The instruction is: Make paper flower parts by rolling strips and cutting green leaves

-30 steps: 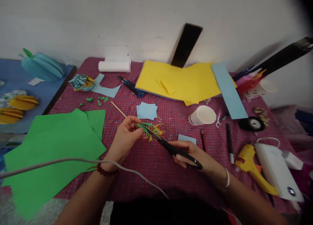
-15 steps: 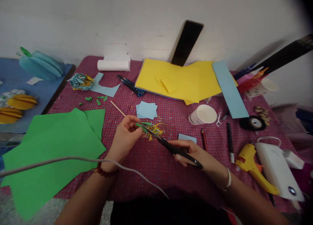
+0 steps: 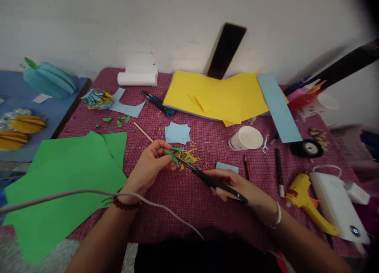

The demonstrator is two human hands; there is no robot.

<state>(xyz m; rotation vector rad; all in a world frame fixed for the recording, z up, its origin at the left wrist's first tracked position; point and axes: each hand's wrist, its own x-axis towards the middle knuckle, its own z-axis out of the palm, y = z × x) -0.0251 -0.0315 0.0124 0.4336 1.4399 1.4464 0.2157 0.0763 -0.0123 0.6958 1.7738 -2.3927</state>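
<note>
My left hand [image 3: 149,166] pinches a small green paper piece [image 3: 172,154] between thumb and fingers, just above the red checked tablecloth [image 3: 183,194]. My right hand [image 3: 233,186] grips black-handled scissors [image 3: 210,179], whose blades point up-left and meet the green piece. A little heap of yellow and green paper clippings [image 3: 188,157] lies right behind the blades. Large green paper sheets [image 3: 62,178] lie to the left of my left arm.
Yellow paper sheets [image 3: 219,97], a light blue strip [image 3: 278,107], small blue squares [image 3: 177,133], a paper cup [image 3: 245,138], a marker [image 3: 278,171], a pencil [image 3: 246,168], a yellow glue gun [image 3: 308,206], a white box [image 3: 337,202], a tape roll [image 3: 306,148], a wooden stick [image 3: 143,131], a grey cable [image 3: 89,194].
Hardly anything has moved; both hands keep the same hold, and the view has shifted slightly.
</note>
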